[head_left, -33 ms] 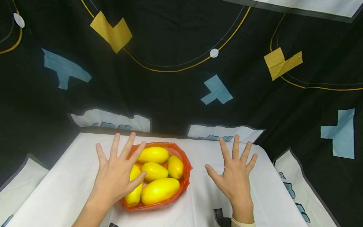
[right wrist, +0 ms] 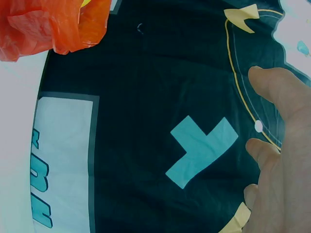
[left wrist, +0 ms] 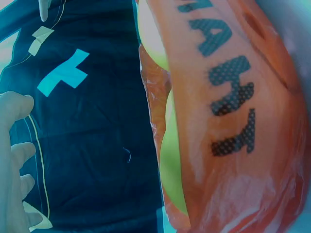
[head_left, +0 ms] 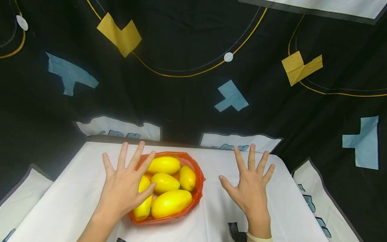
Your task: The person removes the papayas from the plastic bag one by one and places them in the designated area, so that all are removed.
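Note:
A red plastic bag (head_left: pixel 198 193), rolled open like a bowl, sits on the white table with several smooth yellow fruits, mango-like in shape (head_left: pixel 171 203), inside. My left hand (head_left: pixel 122 190) is spread in the air with straight fingers, overlapping the bag's left side in the head view and hiding part of one fruit. To the right of the bag my right hand (head_left: pixel 252 188) is likewise spread and holds nothing. In the left wrist view the bag's side (left wrist: pixel 233 184) shows dark printed letters. The right wrist view catches a crumpled edge of the bag (right wrist: pixel 58 24).
The white-covered table (head_left: pixel 208 211) ends at a black cloth backdrop (head_left: pixel 181 107) bearing blue and yellow tape pieces. A dark strap (head_left: pixel 235 232) is near the right wrist. White printed panels (head_left: pixel 242 140) stand along the table's back edge.

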Tool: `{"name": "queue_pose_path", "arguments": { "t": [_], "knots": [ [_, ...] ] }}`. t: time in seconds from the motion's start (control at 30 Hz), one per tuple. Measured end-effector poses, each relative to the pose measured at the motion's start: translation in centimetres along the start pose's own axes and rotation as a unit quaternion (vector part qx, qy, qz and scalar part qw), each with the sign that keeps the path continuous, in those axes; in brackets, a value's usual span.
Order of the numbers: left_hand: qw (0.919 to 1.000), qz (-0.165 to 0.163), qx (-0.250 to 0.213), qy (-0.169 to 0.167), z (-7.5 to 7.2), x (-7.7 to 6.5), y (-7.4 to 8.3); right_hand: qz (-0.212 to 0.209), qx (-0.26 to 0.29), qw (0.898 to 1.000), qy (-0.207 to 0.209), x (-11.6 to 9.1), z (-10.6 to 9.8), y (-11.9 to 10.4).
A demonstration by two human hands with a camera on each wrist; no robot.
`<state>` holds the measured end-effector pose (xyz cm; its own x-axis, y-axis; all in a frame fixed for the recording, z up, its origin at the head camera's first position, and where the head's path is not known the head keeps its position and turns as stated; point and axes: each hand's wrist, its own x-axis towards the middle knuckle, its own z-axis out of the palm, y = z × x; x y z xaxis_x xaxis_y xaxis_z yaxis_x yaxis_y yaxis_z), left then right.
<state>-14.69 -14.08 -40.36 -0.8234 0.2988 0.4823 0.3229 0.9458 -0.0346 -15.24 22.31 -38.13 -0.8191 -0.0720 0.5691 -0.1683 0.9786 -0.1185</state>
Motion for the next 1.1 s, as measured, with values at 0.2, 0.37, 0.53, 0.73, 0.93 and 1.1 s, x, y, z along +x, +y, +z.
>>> {"name": "queue_pose_path", "arguments": {
  "t": [0.2, 0.37, 0.53, 0.73, 0.93, 1.1],
  "knots": [
    [0.9999, -0.009, -0.006, 0.0, 0.1, -0.2, -0.4, -0.005, -0.004, 1.0, -0.003, -0.5, 0.3, 0.1],
    [0.9997, -0.019, -0.01, 0.009, 0.1, -0.1, -1.0, -0.012, 0.001, 1.0, 0.002, -0.5, 0.4, 0.2],
    [0.9994, -0.029, -0.015, 0.011, 0.3, 0.2, -1.6, -0.015, -0.002, 1.0, 0.005, -0.1, 0.3, 0.4],
    [0.9982, -0.044, -0.039, 0.015, 1.7, 0.7, -2.9, -0.013, -0.003, 1.0, 0.012, 0.3, 0.0, 0.4],
    [0.9896, -0.076, -0.119, -0.028, 4.9, 0.5, -4.3, -0.008, -0.007, 1.0, 0.015, 0.3, -0.2, 0.4],
    [0.977, -0.086, -0.177, -0.081, 7.6, 0.2, -5.0, -0.003, -0.01, 1.0, -0.002, -0.1, -0.1, 0.4]
  ]
}}
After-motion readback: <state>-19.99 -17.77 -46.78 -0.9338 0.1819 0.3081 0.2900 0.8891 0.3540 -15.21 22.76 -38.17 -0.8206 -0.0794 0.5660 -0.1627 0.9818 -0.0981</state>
